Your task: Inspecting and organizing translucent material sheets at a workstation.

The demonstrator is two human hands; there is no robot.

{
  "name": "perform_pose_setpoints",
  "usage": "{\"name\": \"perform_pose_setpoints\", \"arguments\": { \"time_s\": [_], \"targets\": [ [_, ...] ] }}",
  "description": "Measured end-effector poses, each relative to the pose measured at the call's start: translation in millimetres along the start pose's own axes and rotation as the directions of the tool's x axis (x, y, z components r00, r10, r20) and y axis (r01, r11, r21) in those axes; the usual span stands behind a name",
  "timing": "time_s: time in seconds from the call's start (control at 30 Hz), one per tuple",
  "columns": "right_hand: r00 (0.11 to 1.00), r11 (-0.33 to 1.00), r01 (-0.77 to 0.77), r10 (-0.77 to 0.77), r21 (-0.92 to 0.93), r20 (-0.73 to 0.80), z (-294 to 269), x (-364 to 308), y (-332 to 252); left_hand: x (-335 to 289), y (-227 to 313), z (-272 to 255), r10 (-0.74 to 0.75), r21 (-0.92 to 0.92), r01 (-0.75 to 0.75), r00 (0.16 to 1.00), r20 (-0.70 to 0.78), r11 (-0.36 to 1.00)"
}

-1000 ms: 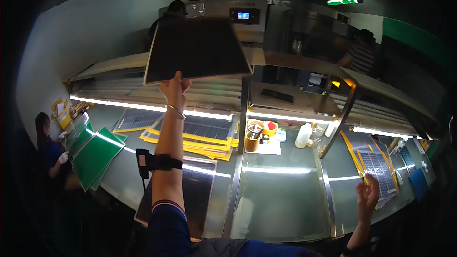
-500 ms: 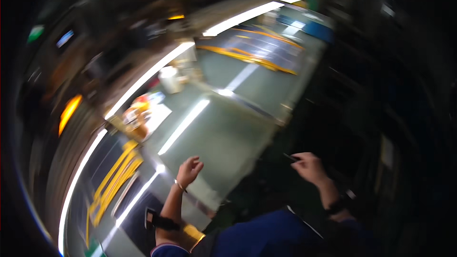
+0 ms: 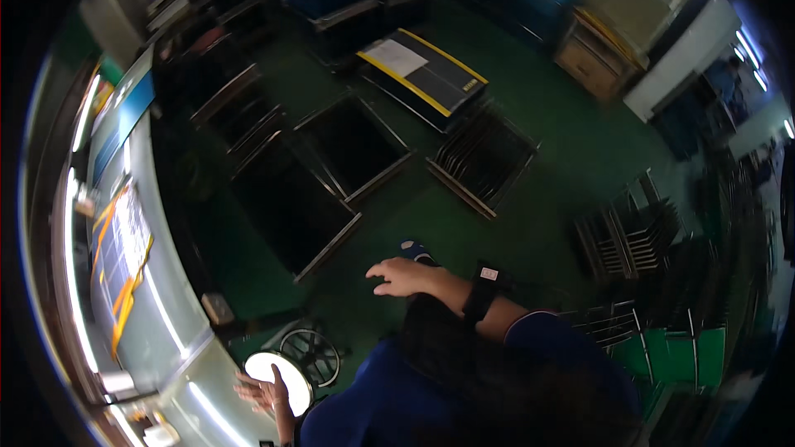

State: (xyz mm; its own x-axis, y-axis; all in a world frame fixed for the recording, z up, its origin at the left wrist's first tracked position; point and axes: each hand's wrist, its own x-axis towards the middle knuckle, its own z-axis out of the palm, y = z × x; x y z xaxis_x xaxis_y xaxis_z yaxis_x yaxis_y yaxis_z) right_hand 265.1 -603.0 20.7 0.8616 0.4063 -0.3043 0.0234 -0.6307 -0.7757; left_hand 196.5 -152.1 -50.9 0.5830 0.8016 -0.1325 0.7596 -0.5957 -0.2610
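Note:
At the lower left, my left hand is open, fingers spread, in front of a round, bright white stool seat. Whether it touches the seat I cannot tell. A dark spoked ring shows beside the seat. My right hand reaches leftward over the dark green floor, its fingers curled toward the thumb. Anything between those fingertips is lost against the dark floor. A dark band with a small pale box is strapped around my right forearm. Just beyond the right hand a blue shoe is partly visible.
A long worktable runs along the left, bearing dark sheets with orange edges. Metal-framed racks stand ahead on the floor. Farther back is a yellow-edged dark panel. More racks and a green panel are at right.
My view has swung right, from the worktable to the floor and racks. The thin dark object earlier pinched in my right hand can no longer be made out. My left hand has spread its fingers.

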Motion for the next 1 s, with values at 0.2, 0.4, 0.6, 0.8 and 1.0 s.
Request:
{"name": "perform_pose_setpoints", "arguments": {
  "time_s": [0.2,0.4,0.6,0.8,1.0],
  "targets": [
    [0.619,0.755,-0.297,0.619,0.585,-0.484,-104.3,25.8,287.3,27.0,19.8,38.5,0.488,0.175,-0.622,0.376,-0.788,0.763],
    [-0.125,0.387,-0.608,0.816,0.693,-0.565,-199.9,22.4,554.5,34.5,47.4,-0.9,0.662,0.186,-0.637,0.738,-0.131,0.748],
    [-0.308,0.146,-0.649,0.847,0.746,-0.434,-231.6,57.3,648.7,41.4,77.3,-38.9,0.453,0.088,-0.538,0.778,0.435,0.839],
    [-0.282,-0.024,-0.759,0.913,0.651,-0.295,-237.7,71.8,691.6,8.1,83.1,-21.1,0.135,-0.318,0.082,0.786,0.603,0.944],
    [-0.069,0.19,-0.418,0.968,0.888,-0.24,-249.2,45.1,699.8,-17.8,111.5,-35.9,-0.049,0.002,0.18,0.258,0.965,0.984]
  ]
}}
